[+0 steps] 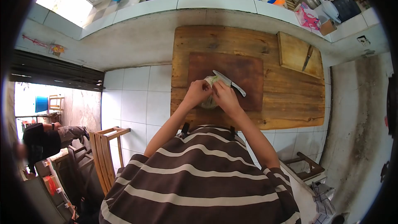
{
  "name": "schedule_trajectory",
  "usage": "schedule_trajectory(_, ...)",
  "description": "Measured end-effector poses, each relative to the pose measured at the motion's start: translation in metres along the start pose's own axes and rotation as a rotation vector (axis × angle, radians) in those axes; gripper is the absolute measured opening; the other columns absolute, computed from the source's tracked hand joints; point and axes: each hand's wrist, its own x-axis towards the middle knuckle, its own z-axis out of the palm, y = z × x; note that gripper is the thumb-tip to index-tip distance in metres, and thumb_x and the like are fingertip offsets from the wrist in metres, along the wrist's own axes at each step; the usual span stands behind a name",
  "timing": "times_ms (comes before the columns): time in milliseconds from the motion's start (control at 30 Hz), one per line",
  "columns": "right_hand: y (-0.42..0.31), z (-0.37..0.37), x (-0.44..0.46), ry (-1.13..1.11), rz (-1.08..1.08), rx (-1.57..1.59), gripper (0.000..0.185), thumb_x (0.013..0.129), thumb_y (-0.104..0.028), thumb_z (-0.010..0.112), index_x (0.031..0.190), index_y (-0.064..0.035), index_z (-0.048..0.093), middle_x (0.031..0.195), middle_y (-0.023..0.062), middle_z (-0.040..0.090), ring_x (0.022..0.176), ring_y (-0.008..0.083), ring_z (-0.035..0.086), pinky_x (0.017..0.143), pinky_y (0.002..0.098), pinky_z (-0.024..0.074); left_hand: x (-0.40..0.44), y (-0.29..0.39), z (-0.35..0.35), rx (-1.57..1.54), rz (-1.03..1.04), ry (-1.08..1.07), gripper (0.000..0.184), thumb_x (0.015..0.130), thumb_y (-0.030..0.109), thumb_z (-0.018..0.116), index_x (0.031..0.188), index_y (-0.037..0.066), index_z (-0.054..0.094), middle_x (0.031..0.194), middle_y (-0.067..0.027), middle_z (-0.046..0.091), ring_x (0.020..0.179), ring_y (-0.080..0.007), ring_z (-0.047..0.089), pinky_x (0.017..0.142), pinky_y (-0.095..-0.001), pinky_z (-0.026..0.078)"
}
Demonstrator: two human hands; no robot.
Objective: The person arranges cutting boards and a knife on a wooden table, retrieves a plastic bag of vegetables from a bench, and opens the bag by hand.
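A pale, greenish-white item (208, 103), perhaps a bag or a vegetable, lies at the near edge of a dark brown board (248, 68) on the wooden table. My left hand (198, 93) and my right hand (224, 96) meet over it, fingertips pinched close together. Each hand's fingers are closed on its upper part, where a bit of light green shows. Just beyond and to the right of my fingers lies a knife (238, 90), black handle toward the right, its blade partly behind my right hand. What exactly the fingertips pinch is too small to tell.
A lighter cutting board (290, 52) with a second knife (307, 58) is at the table's back right. Behind the table runs a tiled ledge (215, 3) with a pink packet (308, 18). A wooden stool (103, 153) stands at left; farther left, a person (45, 141) sits.
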Motion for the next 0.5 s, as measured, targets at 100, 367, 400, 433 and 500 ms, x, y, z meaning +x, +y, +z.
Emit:
schedule_trajectory(100,-0.003,0.0,-0.002,0.015,0.0,0.038,0.02,0.081,-0.006,0.066,0.098,-0.0041,0.056,0.096,0.0151,0.059,0.083,0.0393,0.062,0.066,0.0482,0.0515,-0.001,-0.004,0.002,-0.007,-0.055,0.004,0.021,0.078,0.014,0.071,0.085,-0.005,0.069,0.075,-0.015,0.069,0.071,-0.0189,0.067,0.069,-0.0338,0.052)
schedule_trajectory(367,-0.002,0.007,-0.007,0.044,-0.097,-0.032,0.026,0.079,-0.007,0.068,0.102,-0.0049,0.057,0.097,0.012,0.059,0.086,0.0367,0.064,0.069,0.0458,0.0553,0.003,-0.009,0.003,-0.031,-0.109,-0.055,0.025,0.079,0.017,0.07,0.087,-0.006,0.069,0.076,-0.0176,0.069,0.074,-0.0205,0.068,0.071,-0.0345,0.052)
schedule_trajectory(400,-0.001,0.008,-0.007,0.044,-0.096,-0.043,0.026,0.079,-0.007,0.069,0.102,-0.005,0.057,0.098,0.0117,0.06,0.087,0.0364,0.065,0.069,0.0457,0.0554,0.003,-0.01,0.004,-0.031,-0.131,-0.068,0.025,0.08,0.016,0.07,0.089,-0.007,0.069,0.077,-0.0164,0.07,0.074,-0.0174,0.066,0.072,-0.0339,0.052)
schedule_trajectory(433,-0.001,0.01,-0.008,0.072,-0.092,-0.024,0.026,0.078,-0.006,0.069,0.102,-0.0044,0.057,0.097,0.0122,0.06,0.086,0.0362,0.065,0.069,0.0455,0.0553,0.003,-0.01,0.004,-0.052,-0.154,-0.073,0.024,0.08,0.016,0.069,0.089,-0.007,0.069,0.077,-0.0147,0.07,0.074,-0.0161,0.065,0.072,-0.0335,0.051)
schedule_trajectory(500,-0.001,0.014,-0.01,0.127,-0.084,0.015,0.027,0.077,-0.004,0.068,0.101,-0.0034,0.058,0.096,0.0131,0.06,0.085,0.0357,0.064,0.068,0.0451,0.0551,0.003,-0.014,0.007,-0.096,-0.202,-0.08,0.023,0.081,0.016,0.069,0.089,-0.006,0.07,0.076,-0.0113,0.07,0.073,-0.0136,0.063,0.071,-0.0327,0.051)
